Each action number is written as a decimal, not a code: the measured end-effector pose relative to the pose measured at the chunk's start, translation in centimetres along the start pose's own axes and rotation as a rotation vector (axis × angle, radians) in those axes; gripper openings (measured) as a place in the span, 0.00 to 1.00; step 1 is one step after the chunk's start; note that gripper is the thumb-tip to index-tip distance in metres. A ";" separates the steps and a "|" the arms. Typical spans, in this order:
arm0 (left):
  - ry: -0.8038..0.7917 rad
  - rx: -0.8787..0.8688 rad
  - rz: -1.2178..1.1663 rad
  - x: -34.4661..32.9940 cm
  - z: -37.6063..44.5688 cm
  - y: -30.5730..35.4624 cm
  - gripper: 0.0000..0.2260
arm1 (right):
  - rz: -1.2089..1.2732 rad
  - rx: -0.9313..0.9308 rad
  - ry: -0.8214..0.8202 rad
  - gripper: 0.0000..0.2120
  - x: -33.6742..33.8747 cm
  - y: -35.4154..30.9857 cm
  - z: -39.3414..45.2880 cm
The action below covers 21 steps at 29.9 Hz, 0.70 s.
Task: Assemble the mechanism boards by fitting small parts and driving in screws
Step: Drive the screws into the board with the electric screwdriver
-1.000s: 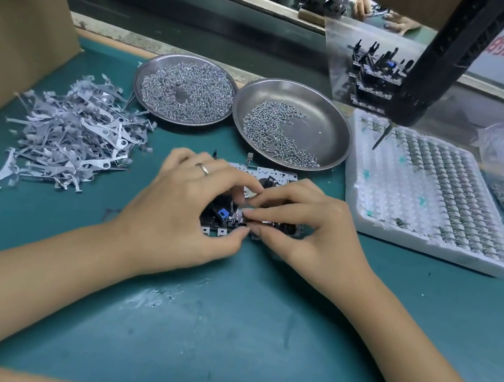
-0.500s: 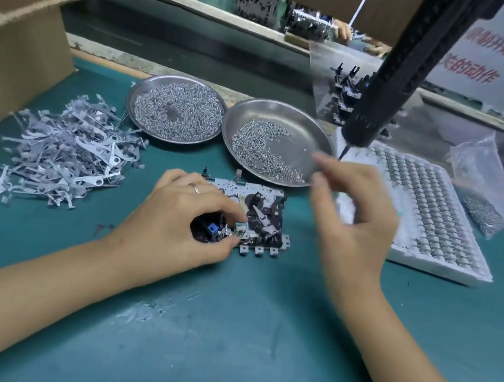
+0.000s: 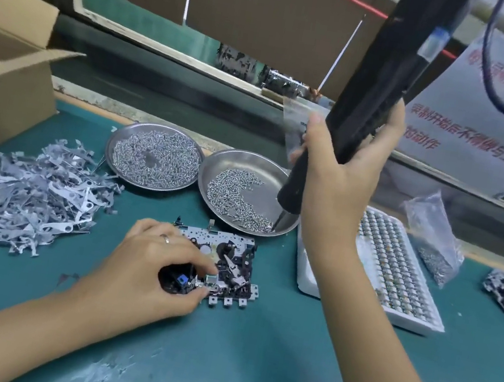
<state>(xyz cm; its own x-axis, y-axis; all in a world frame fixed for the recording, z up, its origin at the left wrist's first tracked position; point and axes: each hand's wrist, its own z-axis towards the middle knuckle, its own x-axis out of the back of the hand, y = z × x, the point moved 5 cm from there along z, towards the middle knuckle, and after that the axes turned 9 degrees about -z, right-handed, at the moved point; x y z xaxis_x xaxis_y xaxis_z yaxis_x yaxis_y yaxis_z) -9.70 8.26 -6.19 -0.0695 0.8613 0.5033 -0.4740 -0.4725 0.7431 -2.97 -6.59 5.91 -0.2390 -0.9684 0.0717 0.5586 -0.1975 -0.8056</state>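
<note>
Left hand (image 3: 142, 267) pins the board (image 3: 224, 263) flat on the bench (image 3: 248, 358), while right hand (image 3: 345, 170) grips the driver (image 3: 364, 109), bit dipped into the screw dish (image 3: 249, 170) to collect one.

- My left hand (image 3: 146, 268) covers the left part of the mechanism board (image 3: 227, 264); can't see what's under the palm.
- Electric screwdriver (image 3: 364, 109) runs out the top edge; its upper end isn't visible, and my right hand (image 3: 345, 167) wraps the lower body.
- Driver bit tip sits among screws (image 3: 235, 199) in the right dish (image 3: 250, 162); too small to tell if one's picked up.
- Cardboard box (image 3: 4, 79) is cut off at left edge.
- Sign (image 3: 477, 129) w/ red text is blurred, partly unreadable.
- Bag (image 3: 434, 236) contents too small to identify.
</note>
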 end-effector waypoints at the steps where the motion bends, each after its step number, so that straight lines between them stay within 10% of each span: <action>1: 0.001 0.003 0.001 0.0 0.1 0.0 0.11 | 0.051 -0.003 -0.019 0.28 -0.3 -0.2 -0.5; 6: 0.001 0.035 -0.001 0.0 0.1 0.0 0.08 | 0.351 0.020 -0.156 0.10 -1.8 -0.4 -4.1; 21: 0.021 -0.011 0.040 0.0 0.1 0.2 0.08 | 0.470 -0.029 -0.157 0.11 -3.1 0.9 -6.6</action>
<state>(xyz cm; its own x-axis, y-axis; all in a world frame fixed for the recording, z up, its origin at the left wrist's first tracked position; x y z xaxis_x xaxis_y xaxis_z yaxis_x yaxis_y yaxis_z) -9.74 8.16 -6.02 -0.1070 0.8454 0.5233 -0.4797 -0.5049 0.7176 -6.95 -2.80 1.12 0.1568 -0.9635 -0.2171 0.5540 0.2678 -0.7883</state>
